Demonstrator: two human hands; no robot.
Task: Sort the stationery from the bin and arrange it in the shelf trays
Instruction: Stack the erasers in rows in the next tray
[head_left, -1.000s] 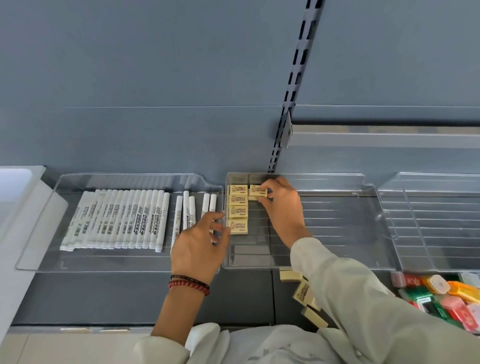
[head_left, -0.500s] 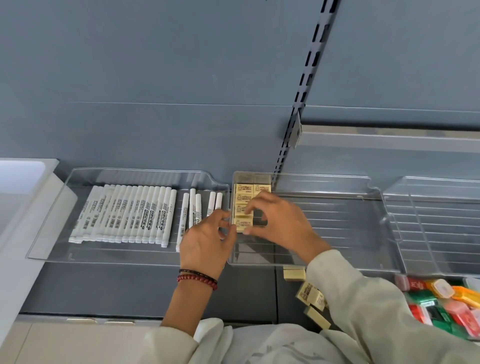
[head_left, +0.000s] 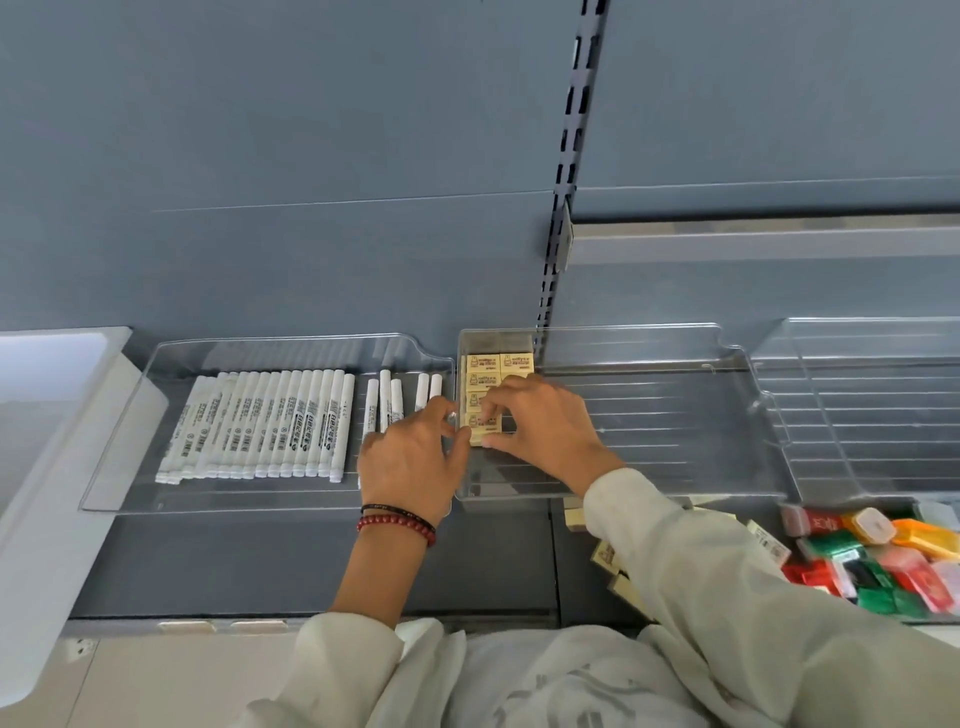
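**An eraser is being put in the middle tray**

By the grey shelf (head_left: 260, 561), nearest the person, loose erasers (head_left: 605, 553) and bright little boxes (head_left: 883, 561) are not yet sorted. The erasers are being lined up. A yellow eraser (head_left: 485, 434) is pinched by the right hand (head_left: 540, 431) at the front of the row (head_left: 498, 364) in the clear middle tray (head_left: 649, 415). The left hand (head_left: 410, 467) is curled at the tray's left wall; whether anything is held cannot be told. Next, the eraser should be pushed snug against the row.

Cream printed erasers (head_left: 511, 364) lie flat in two columns at the back-left corner of the middle clear tray (head_left: 675, 415). The right hand (head_left: 540, 431) pinches the front eraser (head_left: 485, 431). Left of that tray, white markers (head_left: 270, 423) lie parallel in a second tray (head_left: 124, 467).
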